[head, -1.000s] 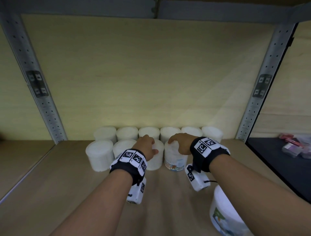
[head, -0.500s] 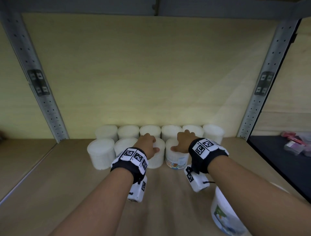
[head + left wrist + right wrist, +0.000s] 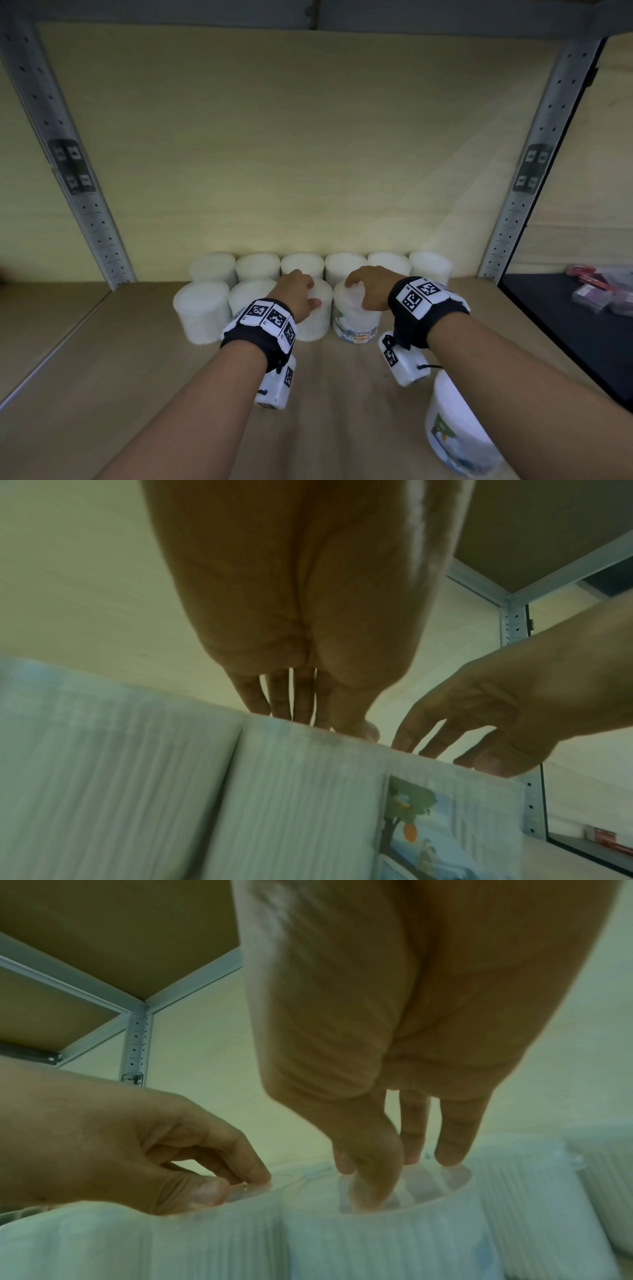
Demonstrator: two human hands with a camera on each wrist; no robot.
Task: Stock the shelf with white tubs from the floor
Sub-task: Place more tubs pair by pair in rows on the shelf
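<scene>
White ribbed tubs stand in two rows at the back of the shelf [image 3: 137, 377]. My left hand [image 3: 306, 294] sits on top of the third front-row tub [image 3: 313, 325], thumb and curled fingers pinching its lid rim [image 3: 246, 1188]. My right hand [image 3: 359, 294] grips the top of the tub beside it, a labelled tub [image 3: 356, 329] with a tree picture [image 3: 411, 813]; its fingertips [image 3: 448, 1153] and thumb press on the clear lid. Both tubs stand upright and touch each other. Another labelled tub [image 3: 452, 428] stands near the shelf's front under my right forearm.
Grey perforated uprights [image 3: 85, 205] [image 3: 524, 205] frame the bay, and an upper shelf beam [image 3: 308, 13] runs overhead. The back row [image 3: 346, 267] holds several tubs against the wooden wall. A dark shelf with small packets [image 3: 592, 294] lies to the right.
Both hands stay on the same two front-row tubs. The right hand's fingers have shifted on the lid, reaching back and then returning. The tubs have barely moved.
</scene>
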